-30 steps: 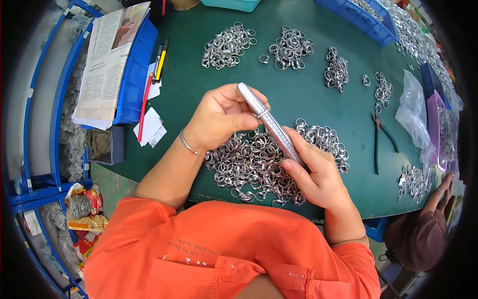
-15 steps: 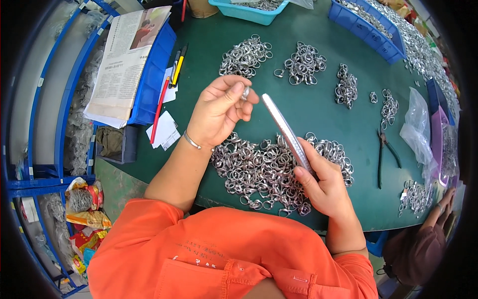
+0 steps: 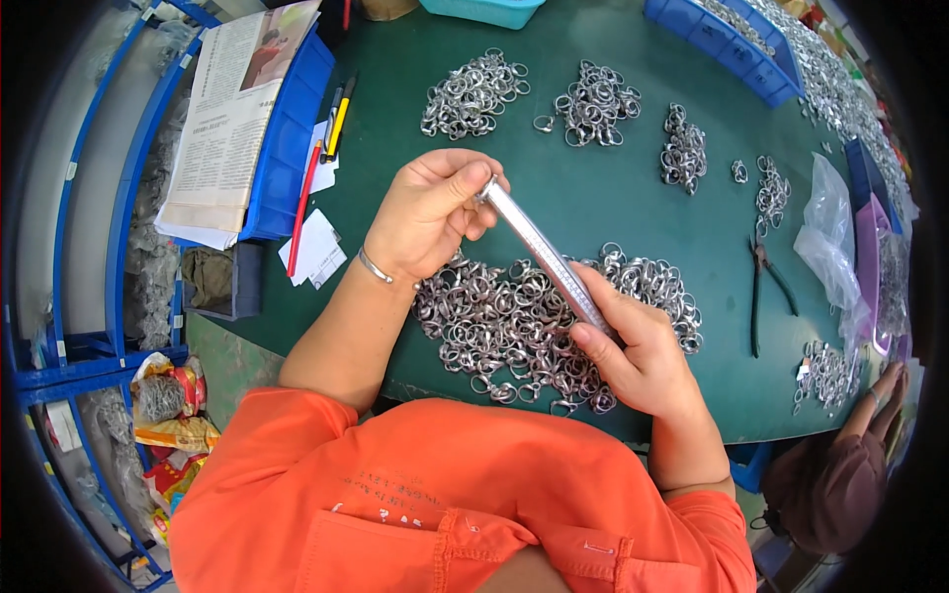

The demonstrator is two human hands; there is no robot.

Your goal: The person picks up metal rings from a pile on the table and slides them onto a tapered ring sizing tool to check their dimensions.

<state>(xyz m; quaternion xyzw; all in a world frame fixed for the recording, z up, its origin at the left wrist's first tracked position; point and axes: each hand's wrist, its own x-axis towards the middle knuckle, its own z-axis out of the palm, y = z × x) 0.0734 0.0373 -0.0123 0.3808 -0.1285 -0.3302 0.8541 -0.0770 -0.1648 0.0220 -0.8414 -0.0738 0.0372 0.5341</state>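
Note:
My right hand (image 3: 638,346) is closed round the thick end of a silver ring mandrel (image 3: 542,247), a tapered rod with fine marks along it. The mandrel slants up and left to my left hand (image 3: 430,212), whose thumb and fingers pinch a small metal ring (image 3: 484,192). The mandrel's thin tip meets the ring; my fingers partly cover it, so I cannot tell how far the ring is on. Below both hands spreads a large heap of silver rings (image 3: 514,326) on the green table (image 3: 395,109).
Smaller ring piles (image 3: 598,104) lie along the far side. Pliers (image 3: 766,287) and a plastic bag (image 3: 830,237) are at right, near a co-worker's arm (image 3: 875,405). Pens (image 3: 338,119) and a newspaper (image 3: 227,128) on a blue bin (image 3: 287,148) are at left.
The mandrel's tip has moved left and now meets the ring in my left hand; before, a gap lay between them. My right hand has shifted slightly left.

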